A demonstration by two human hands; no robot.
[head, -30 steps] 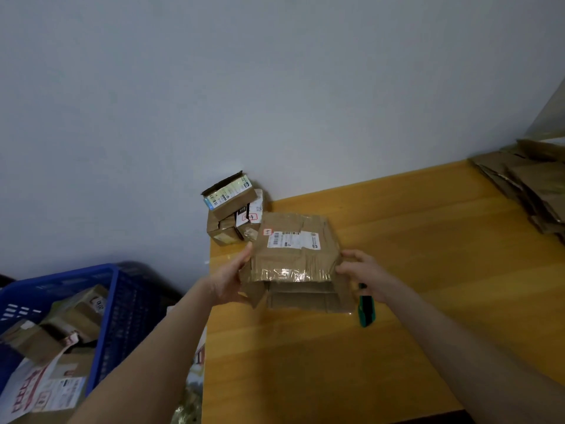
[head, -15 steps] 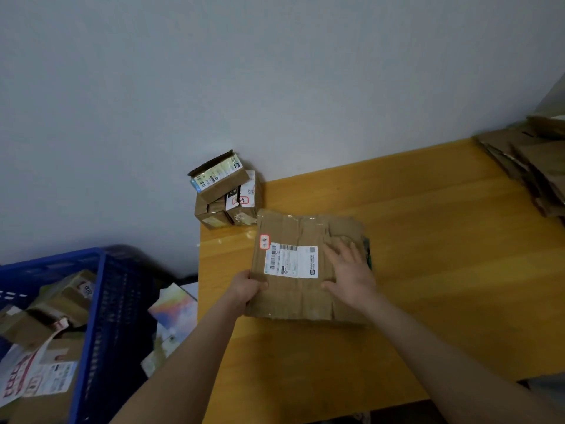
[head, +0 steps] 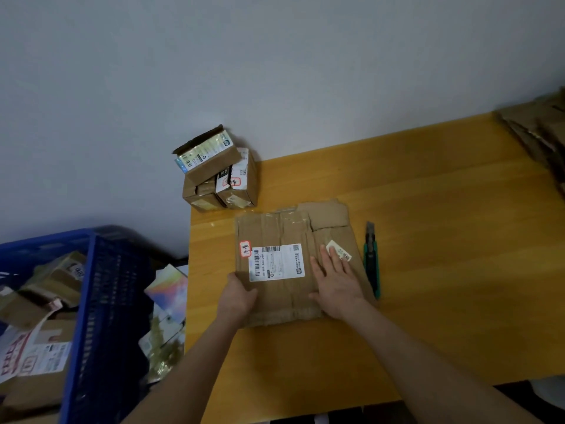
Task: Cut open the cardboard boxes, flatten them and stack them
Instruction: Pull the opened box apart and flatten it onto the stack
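Pressing down on the flattened box (head: 281,301) with the right hand (head: 336,283): fingers (head: 328,260) straight, slightly spread, palm flat on the cardboard, grasping nothing. Gripping the same box at its near-left edge with the left hand (head: 237,298), curled round that edge, fingertips hidden from here. Lying flat on the wooden table (head: 443,240), pinned under and between both hands.

Right at the right fingertips, touching them: a small white sticker (head: 338,251). Between the two hands, just past the left knuckles: the big shipping label (head: 276,261), with a red-edged tag (head: 245,248) at its far-left corner. Beyond the right fingertips, toward the wall: a loose flap (head: 328,214), folded down flat.

Just off the little-finger side of the right hand, not touched by it: a green utility knife (head: 371,264), flat on the table alongside the box's right edge.

Farther out past the left fingers, against the wall at the table's far-left corner: a huddle of small boxes (head: 218,175), one perched tilted on top with a flap up. Well away to the right of the right fingers, at the table's far end: a pile of flattened cardboard (head: 538,133). Down to the left of the left wrist, off the table: a blue crate (head: 104,316) with more parcels inside.
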